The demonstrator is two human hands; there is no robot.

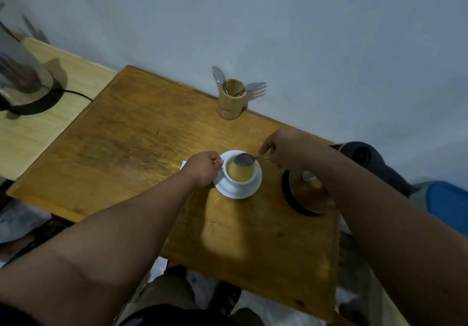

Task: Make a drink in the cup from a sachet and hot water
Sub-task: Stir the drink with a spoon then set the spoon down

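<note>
Clearly the drink is already mixed: the cup [239,172], sitting on its saucer [229,191] near the middle of the table [131,148], holds a tan liquid. The left hand [203,167] is curled closed at the cup's 9 o'clock side, apparently gripping the handle, which would steady the cup while stirring. The right hand [286,149] pinches the handle of a spoon [243,159] from about 2 o'clock, the bowl lying level just above the cup's far rim and clear of the liquid; whether it is about to dip in or has finished cannot be told.

So the cup sits between the two hands, touching the left, with the right just beside it. A white scrap [183,165], possibly the sachet, peeks out from behind the left hand at 9 o'clock. At 4 o'clock from the cup a round lid [306,196] rests near the table's edge. The holder [231,99] with spare cutlery stands at 12 o'clock by the wall, and the kettle [21,72] is well apart at 10 o'clock on another surface.
</note>
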